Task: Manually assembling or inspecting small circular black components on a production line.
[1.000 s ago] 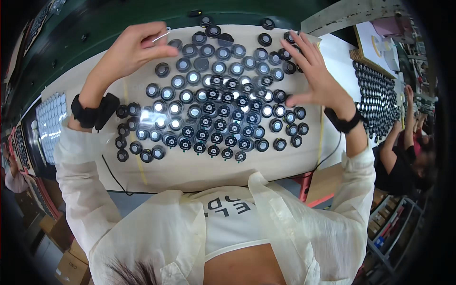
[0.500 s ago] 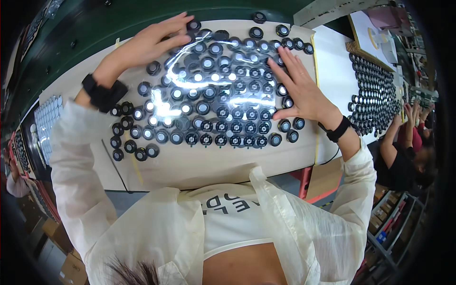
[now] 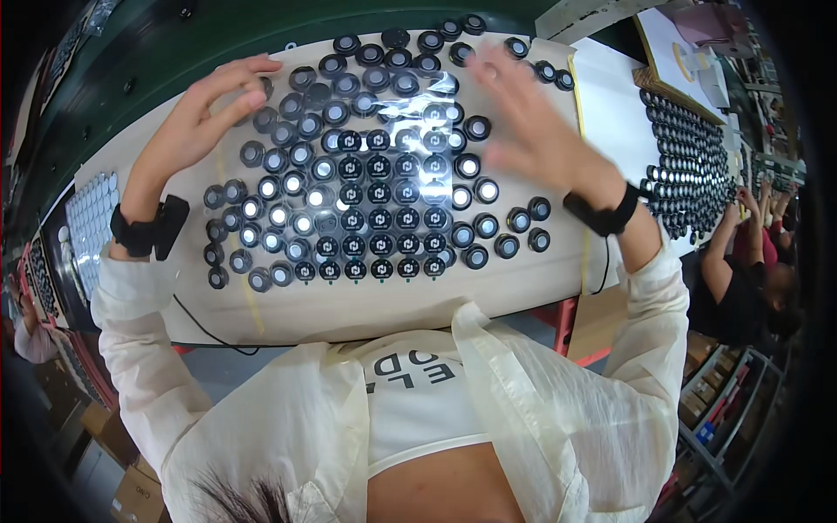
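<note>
A: Where is the person's left hand?

B: Near the far left part of the clear sheet. Its fingers curve loosely, with a wide gap between them and the thumb. Whether a fingertip touches the sheet cannot be told.

A: And the right hand?

B: Blurred, over the right side of the layout, its fingers apart and the thumb well away from them. Nothing shows in its grasp.

A: Where does the sheet lie?

B: Between the two hands, over the middle of the black round pieces. Glare whitens its right part, and its left edge is hard to make out. Dark emblem rounds stand on it in rows, the nearest row toward the person's body.

A: What of the pieces around it?

B: They spread loosely on the beige table to the left, right and far side, many showing a pale centre; others show through the sheet.

A: Anything farther out?

B: To the right, close rows of dark round pieces cover another work surface, with a co-worker's arm beside it.
</note>
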A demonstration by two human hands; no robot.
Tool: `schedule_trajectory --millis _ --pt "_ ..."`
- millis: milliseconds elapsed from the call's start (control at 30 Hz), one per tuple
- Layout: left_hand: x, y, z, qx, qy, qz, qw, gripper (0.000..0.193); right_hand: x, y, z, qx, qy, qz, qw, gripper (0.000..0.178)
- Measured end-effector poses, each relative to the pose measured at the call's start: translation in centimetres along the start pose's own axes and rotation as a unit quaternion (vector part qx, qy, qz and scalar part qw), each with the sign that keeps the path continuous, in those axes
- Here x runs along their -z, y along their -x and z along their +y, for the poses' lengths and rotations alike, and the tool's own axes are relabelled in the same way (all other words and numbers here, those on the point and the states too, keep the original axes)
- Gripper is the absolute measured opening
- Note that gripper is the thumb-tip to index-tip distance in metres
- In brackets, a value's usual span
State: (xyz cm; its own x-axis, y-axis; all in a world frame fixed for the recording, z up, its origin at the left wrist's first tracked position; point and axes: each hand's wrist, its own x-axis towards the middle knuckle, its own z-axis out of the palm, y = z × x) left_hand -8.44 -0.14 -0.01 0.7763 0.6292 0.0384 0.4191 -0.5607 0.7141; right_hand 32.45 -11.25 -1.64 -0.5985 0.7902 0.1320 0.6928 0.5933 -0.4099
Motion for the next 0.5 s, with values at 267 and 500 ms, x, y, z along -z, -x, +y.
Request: schedule_trajectory --millis 267,500 --pt "-2.2 -4.7 0.4 0.088 0.150 -0.048 0.984 0.025 -1.2 -0.4 2.8 -0.071 -0.028 -0.017 0.997 0.067" --pt "-2.5 -3.8 -1.6 0.102 0.151 -0.011 0.983 0.020 0.6 0.9 -1.3 -0.083 -0.214 0.071 0.971 0.067"
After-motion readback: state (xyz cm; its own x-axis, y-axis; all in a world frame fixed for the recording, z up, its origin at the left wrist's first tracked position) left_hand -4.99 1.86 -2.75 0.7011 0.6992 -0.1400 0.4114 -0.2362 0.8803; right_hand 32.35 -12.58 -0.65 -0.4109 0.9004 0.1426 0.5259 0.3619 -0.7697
